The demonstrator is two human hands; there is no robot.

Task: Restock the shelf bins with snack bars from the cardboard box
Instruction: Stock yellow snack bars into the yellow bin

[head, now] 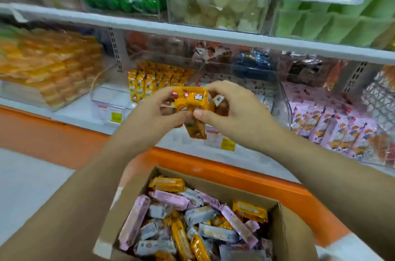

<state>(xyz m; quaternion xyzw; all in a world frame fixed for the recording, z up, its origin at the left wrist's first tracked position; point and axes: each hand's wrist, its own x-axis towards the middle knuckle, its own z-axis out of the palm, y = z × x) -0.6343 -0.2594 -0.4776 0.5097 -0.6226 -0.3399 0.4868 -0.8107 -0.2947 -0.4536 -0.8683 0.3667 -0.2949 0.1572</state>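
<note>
Now our left hand and right hand both pinch several orange bars; one dangles at six o'clock and could slip into the box.

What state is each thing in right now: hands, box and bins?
left hand: grips the orange bars.
right hand: pinches the same bars.
orange bars: held between both hands, out of the box.
cardboard box: open, holding mixed loose bars.
orange-bar bin: part full, bars upright, front bare.
pink bars: standing in rows on the shelf.
</note>
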